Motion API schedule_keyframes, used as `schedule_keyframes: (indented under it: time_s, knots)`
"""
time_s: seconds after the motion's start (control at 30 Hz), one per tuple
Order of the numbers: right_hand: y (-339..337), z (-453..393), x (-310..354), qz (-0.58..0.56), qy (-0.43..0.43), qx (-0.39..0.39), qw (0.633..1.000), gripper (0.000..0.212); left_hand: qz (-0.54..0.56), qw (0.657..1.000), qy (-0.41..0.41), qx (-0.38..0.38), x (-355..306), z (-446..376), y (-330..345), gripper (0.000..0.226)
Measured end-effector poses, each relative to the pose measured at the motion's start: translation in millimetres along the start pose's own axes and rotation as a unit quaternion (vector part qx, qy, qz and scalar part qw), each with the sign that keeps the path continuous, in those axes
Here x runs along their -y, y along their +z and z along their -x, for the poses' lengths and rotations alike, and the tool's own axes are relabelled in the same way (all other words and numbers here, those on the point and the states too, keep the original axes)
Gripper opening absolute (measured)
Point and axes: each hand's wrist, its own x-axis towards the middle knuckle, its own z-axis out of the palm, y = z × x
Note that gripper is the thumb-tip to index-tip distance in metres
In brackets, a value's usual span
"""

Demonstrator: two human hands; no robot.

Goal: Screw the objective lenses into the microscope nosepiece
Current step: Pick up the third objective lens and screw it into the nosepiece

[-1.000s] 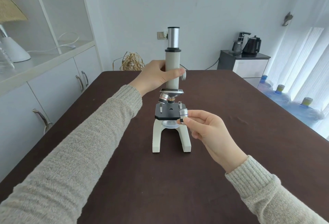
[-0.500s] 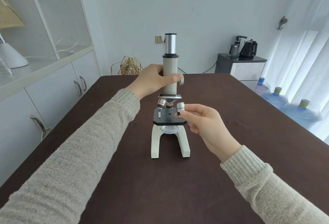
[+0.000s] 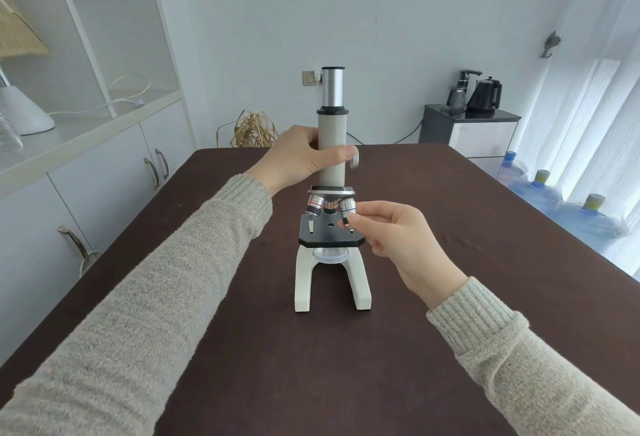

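A pale-walled room with white cabinets point(image 3: 104, 172) down the left of the frame and tall white curtains point(image 3: 588, 144) at the right. A dark brown bench point(image 3: 450, 262) fills the lower half of the frame and runs back toward the far wall. At the upper right, a black kettle point(image 3: 486, 94) and a second dark appliance sit on a small dark-topped cabinet point(image 3: 481, 130). Below the curtains stand 3 blue water bottles point(image 3: 540, 189) on the floor.

A cream-coloured microscope point(image 3: 331, 158) stands upright at the centre of the frame, its forked foot on the bench and its silver eyepiece tube pointing up. Both arms wear grey knitted sleeves.

The left hand point(image 3: 304, 158) reaches in from the lower left, and its grip is wrapped round the cream body tube, thumb across the front, just beside a small silver focus knob point(image 3: 354, 161).

Under the tube sits the nosepiece point(image 3: 330, 190), above the black stage point(image 3: 329, 233). 2 objective lenses point(image 3: 320, 206) hang from it at its left and centre.

The right hand point(image 3: 398, 238) comes in from the lower right. Its thumb and forefinger pinch a third silver objective lens point(image 3: 348, 208), which is tilted and sits at the right side of the nosepiece, touching its underside. The other fingers are curled beneath. Whether its thread is engaged cannot be told.
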Motion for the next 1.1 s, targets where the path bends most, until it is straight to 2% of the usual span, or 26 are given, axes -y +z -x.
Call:
schedule_keyframes:
  time_s: [0.1,0.23,0.33,0.47,0.63,0.8,0.93,1.1]
  knots:
    - [0.6,-0.8,-0.6,0.002,0.000,-0.001,1.000,0.009,0.005,1.000,-0.004,-0.003,-0.8,0.9,0.7,0.031]
    - [1.2,-1.5,0.4,-0.010,-0.004,0.000,1.000,0.012,0.003,1.000,-0.002,0.007,-2.7,2.9,0.9,0.024]
    - [1.4,-1.7,1.1,-0.016,-0.004,0.001,1.000,0.014,0.009,1.000,-0.005,-0.003,0.2,0.9,1.0,0.028]
    - [1.7,-2.7,1.0,-0.012,-0.006,-0.001,1.000,0.013,0.012,1.000,0.001,0.003,3.5,-0.7,1.7,0.016]
    - [2.2,-4.5,1.1,-0.009,-0.005,-0.002,1.000,0.015,0.009,1.000,-0.003,0.000,4.8,-1.9,1.9,0.018]
    - [2.9,-5.9,1.6,-0.001,-0.007,-0.004,1.000,0.009,0.010,1.000,-0.003,-0.001,5.7,-1.6,2.0,0.016]
    - [1.3,-7.0,1.9,0.011,-0.011,-0.002,1.000,0.014,0.015,1.000,-0.003,-0.002,5.1,-0.9,2.0,0.020]
    - [0.8,-8.0,0.7,0.004,-0.012,0.000,1.000,0.016,0.016,1.000,0.000,-0.002,6.9,-1.8,2.6,0.014]
